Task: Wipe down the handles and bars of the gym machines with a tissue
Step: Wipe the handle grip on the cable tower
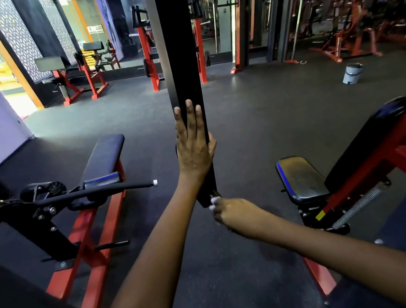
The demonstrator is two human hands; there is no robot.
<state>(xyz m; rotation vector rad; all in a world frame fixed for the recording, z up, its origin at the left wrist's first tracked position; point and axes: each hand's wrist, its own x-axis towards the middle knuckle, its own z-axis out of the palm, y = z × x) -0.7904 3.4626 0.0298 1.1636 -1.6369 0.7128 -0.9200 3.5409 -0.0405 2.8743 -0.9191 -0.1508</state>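
Observation:
A black machine arm (pixel 180 55) hangs down the middle of the view. My left hand (pixel 193 144) lies flat against its front, fingers straight and pointing up, thumb hooked round its right edge. Just below the arm's lower end, my right hand (pixel 231 214) is curled into a fist round a white tissue (pixel 215 201), of which only small bits show between the fingers. The fist sits at a short handle sticking out of the arm's bottom end, mostly hidden by the fingers.
A red-framed bench (pixel 104 160) with a long black padded handle (pixel 114 188) stands to the left. A red seat machine (pixel 301 180) with a spring stands to the right. A grey bucket (pixel 353 73) sits on the dark floor at the back right. More red racks line the far wall.

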